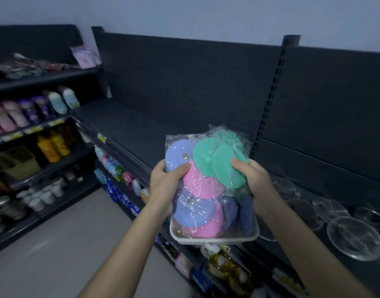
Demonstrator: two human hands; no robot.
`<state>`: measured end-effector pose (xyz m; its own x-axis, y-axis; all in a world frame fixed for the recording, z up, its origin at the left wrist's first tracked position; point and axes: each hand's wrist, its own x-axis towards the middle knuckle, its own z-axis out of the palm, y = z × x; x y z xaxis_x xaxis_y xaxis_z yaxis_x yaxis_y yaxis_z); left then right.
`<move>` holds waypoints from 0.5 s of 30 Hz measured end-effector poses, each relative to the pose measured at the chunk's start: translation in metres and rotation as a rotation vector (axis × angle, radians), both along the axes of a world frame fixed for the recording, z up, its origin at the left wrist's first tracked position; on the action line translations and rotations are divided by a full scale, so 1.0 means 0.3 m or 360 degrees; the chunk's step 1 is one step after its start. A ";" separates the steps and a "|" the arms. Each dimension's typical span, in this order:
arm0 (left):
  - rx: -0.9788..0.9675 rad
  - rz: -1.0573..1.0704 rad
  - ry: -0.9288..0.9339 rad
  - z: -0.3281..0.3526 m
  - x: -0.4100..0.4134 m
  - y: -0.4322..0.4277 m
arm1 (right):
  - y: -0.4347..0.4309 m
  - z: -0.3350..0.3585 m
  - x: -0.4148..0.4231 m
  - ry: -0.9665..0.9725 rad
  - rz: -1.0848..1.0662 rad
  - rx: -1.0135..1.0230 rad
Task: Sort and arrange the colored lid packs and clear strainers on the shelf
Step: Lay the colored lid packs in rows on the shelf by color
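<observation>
Left hand (165, 181) and right hand (252, 179) each curl fingers round wrapped lid packs (203, 168), held over a white tray (214, 238) of more packs at the shelf (141, 123) front edge. Strainers (354, 239) lie to the right.

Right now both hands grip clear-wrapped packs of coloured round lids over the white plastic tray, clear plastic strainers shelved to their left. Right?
No: head view shows the clear plastic strainers on the dark shelf to the right. The left hand and right hand do grip the clear-wrapped lid packs over the white plastic tray.
</observation>
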<state>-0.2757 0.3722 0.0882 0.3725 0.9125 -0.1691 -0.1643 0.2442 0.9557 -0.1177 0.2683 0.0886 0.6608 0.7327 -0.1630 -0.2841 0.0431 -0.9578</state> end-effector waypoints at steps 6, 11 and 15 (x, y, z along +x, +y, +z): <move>0.0019 0.0208 0.0037 -0.019 -0.046 0.237 | 0.285 -0.004 -0.019 0.0056 0.0123 0.0018; -0.0024 0.0289 0.0020 -0.025 -0.040 0.440 | 0.517 -0.005 0.001 0.0039 0.0222 0.0025; -0.0041 0.0349 0.0016 -0.028 -0.044 0.588 | 0.687 -0.007 0.011 0.0016 0.0322 0.0006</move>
<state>-0.2889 0.5487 0.0799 0.1636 0.9669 -0.1960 -0.2070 0.2279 0.9514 -0.1145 0.4744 0.0864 0.4982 0.8510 -0.1659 -0.2970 -0.0122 -0.9548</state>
